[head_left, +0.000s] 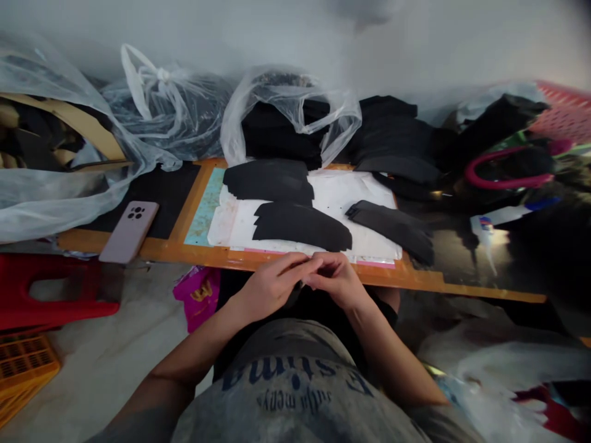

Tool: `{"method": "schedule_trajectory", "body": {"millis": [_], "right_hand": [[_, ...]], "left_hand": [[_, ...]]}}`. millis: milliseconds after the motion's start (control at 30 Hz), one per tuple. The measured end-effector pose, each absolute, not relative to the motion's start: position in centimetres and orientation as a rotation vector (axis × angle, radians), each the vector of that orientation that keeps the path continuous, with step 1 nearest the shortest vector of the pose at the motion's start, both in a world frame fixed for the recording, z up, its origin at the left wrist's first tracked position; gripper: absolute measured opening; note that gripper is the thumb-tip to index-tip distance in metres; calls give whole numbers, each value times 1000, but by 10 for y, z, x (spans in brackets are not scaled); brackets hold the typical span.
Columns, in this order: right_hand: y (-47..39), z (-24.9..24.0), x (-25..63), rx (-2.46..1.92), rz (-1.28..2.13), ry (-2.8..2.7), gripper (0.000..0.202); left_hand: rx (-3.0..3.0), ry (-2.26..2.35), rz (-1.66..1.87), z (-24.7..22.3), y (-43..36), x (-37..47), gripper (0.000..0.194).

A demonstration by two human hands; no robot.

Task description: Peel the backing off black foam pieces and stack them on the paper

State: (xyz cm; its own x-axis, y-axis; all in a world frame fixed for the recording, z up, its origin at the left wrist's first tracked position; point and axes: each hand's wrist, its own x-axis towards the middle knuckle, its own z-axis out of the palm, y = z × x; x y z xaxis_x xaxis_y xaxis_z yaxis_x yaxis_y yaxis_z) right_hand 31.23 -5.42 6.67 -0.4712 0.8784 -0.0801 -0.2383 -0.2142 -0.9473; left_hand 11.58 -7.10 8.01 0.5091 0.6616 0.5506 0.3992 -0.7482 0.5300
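At the front edge of the table, my left hand (270, 288) and my right hand (336, 280) meet, fingers bent and pressed together. Something small and dark seems to sit between them, but the fingers and the black clothing behind hide what it is. Just beyond my hands, a curved black piece of flat material (302, 226) lies on white sheets (330, 187). Behind it is another stack of black pieces (270, 180). To the right, a narrower bundle of black pieces (392, 227) lies at a slant.
A phone (130, 231) lies left on the tape-edged table (221, 257). Clear plastic bags (173, 117) and more black pieces (390, 135) line the back. A small white bottle (484, 227) and pink-handled scissors (508, 181) are right. A red stool (50, 292) stands lower left.
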Motion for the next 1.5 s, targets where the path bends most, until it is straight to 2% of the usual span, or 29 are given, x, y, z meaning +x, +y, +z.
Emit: {"method": "schedule_trajectory", "body": {"millis": [133, 200, 333, 433, 533, 600, 700, 800, 1000, 1100, 1267, 1500], "right_hand": [[-60, 58, 303, -738, 1851, -961, 40], [-59, 54, 308, -774, 1772, -784, 41], [-51, 45, 349, -883, 1478, -563, 45], [-48, 37, 395, -1027, 1229, -596, 46], [-53, 37, 422, -1401, 723, -852, 32], [-58, 41, 420, -1566, 543, -1181, 28], [-65, 47, 389, -1493, 785, -1729, 32], [-65, 43, 354, -1448, 945, -1927, 25], [-48, 27, 345, -1523, 925, -1728, 14], [-43, 28, 350, -1454, 987, -1701, 18], [-37, 33, 353, -1415, 1047, -1578, 41], [-18, 26, 351, -1559, 787, -1550, 39]], "left_hand": [[2331, 922, 1343, 80, -71, 113, 44], [2288, 1049, 1432, 75, -71, 103, 38], [2068, 1351, 1481, 60, -70, 77, 28], [1851, 1516, 1429, 49, -68, 62, 21], [1676, 1655, 1370, 43, -62, 58, 19], [1674, 1688, 1344, 42, -57, 61, 22], [1687, 1692, 1304, 40, -50, 68, 24], [1579, 1708, 1307, 37, -45, 73, 27], [1246, 1709, 1388, 29, -35, 72, 28], [1174, 1680, 1454, 25, -32, 70, 29], [1266, 1734, 1411, 18, -27, 72, 32], [1531, 1946, 1234, 4, -16, 80, 33]]}}
